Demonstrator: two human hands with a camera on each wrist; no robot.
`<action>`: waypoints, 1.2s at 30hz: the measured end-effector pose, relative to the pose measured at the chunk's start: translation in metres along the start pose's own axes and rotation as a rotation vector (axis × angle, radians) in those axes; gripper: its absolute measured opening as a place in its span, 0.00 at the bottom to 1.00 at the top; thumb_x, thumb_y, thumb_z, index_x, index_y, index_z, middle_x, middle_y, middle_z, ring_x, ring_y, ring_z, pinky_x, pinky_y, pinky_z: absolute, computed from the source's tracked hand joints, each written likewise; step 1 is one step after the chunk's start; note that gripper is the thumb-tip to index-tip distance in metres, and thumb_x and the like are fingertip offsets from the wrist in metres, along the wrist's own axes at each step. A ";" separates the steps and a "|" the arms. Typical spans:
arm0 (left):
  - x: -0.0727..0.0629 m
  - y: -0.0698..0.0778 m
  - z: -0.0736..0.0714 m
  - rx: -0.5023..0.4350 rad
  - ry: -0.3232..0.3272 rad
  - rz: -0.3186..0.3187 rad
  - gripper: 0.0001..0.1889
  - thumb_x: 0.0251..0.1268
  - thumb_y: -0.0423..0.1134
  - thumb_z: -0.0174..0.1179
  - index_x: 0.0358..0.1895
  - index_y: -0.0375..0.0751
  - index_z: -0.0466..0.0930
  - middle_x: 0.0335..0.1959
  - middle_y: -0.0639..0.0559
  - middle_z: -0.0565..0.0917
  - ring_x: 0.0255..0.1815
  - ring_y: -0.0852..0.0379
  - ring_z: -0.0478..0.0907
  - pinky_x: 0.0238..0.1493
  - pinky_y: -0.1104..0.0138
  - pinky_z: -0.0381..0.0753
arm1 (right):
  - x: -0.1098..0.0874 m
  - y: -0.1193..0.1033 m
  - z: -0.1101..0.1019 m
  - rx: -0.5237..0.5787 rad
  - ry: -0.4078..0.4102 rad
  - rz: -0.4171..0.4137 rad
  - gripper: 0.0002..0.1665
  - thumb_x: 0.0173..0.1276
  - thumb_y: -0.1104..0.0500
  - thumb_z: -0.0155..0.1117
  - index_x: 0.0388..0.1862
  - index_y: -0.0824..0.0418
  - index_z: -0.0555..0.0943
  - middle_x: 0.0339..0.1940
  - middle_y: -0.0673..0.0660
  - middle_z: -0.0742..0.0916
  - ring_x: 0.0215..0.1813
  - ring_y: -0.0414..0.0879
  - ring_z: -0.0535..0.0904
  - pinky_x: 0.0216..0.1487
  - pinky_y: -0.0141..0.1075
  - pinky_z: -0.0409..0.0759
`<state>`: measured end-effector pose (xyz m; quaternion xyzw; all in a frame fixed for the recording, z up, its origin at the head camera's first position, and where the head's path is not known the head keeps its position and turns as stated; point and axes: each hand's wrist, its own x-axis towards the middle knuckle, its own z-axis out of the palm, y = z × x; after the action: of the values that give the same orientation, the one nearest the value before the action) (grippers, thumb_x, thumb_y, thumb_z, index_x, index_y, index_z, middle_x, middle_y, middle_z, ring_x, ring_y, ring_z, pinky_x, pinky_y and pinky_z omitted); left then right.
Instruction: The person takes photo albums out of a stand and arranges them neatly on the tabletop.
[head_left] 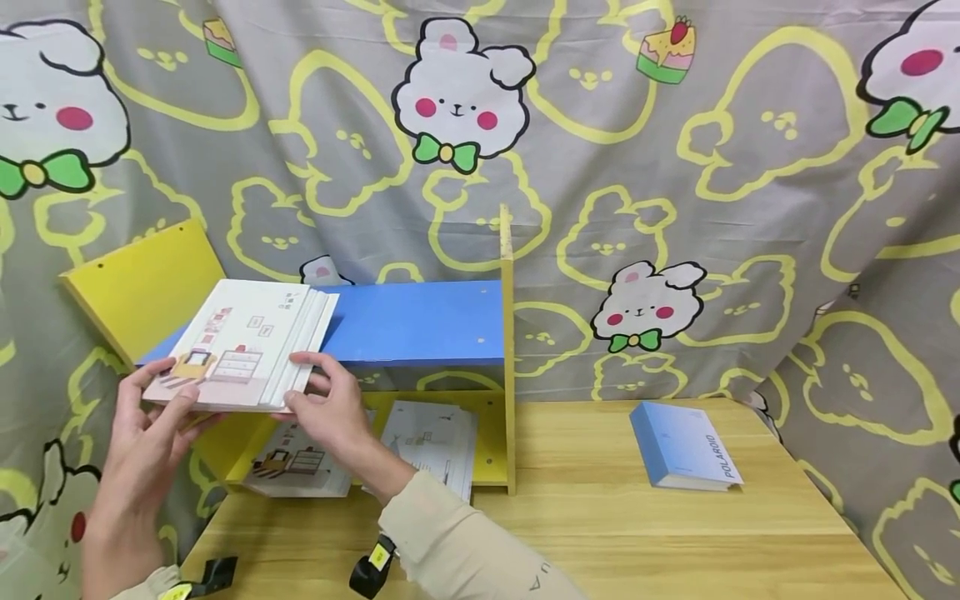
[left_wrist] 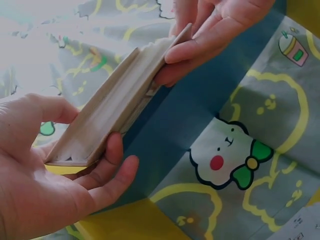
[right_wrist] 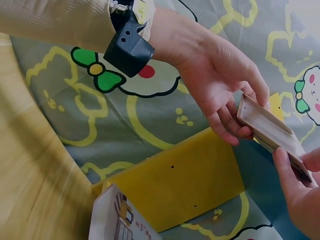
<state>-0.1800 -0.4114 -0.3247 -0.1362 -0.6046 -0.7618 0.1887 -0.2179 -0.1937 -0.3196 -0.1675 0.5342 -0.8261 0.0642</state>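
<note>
A white hardcover book (head_left: 232,350), with a yellow armchair and a chest of drawers drawn on its cover, is tilted in the air in front of the blue shelf board. My left hand (head_left: 142,450) grips its left lower part, thumb on the cover and fingers behind. At the right lower edge my right hand (head_left: 333,412) pinches it between thumb and fingers. The left wrist view shows page edges (left_wrist: 115,95) between the covers, with the left hand (left_wrist: 55,165) around the near end and the right hand (left_wrist: 215,35) on the far end.
The yellow-sided rack (head_left: 508,350) has a blue upper board (head_left: 420,325). On its lower level lie a similar illustrated book (head_left: 307,467) and another pale book (head_left: 431,437). A blue POLAROID book (head_left: 686,446) lies on the wooden table (head_left: 585,533); a patterned curtain (head_left: 570,217) hangs behind.
</note>
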 end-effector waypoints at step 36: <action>-0.029 -0.022 0.031 -0.306 -0.004 0.317 0.32 0.73 0.12 0.33 0.78 0.30 0.51 0.76 0.30 0.57 0.66 0.43 0.75 0.58 0.62 0.84 | -0.019 -0.016 -0.042 -0.187 -0.278 -0.257 0.31 0.75 0.73 0.56 0.71 0.50 0.75 0.70 0.47 0.78 0.54 0.37 0.84 0.34 0.26 0.83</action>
<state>-0.1643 -0.3731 -0.3493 -0.2583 -0.4533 -0.8052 0.2820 -0.2138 -0.1454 -0.3243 -0.3517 0.5690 -0.7432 0.0157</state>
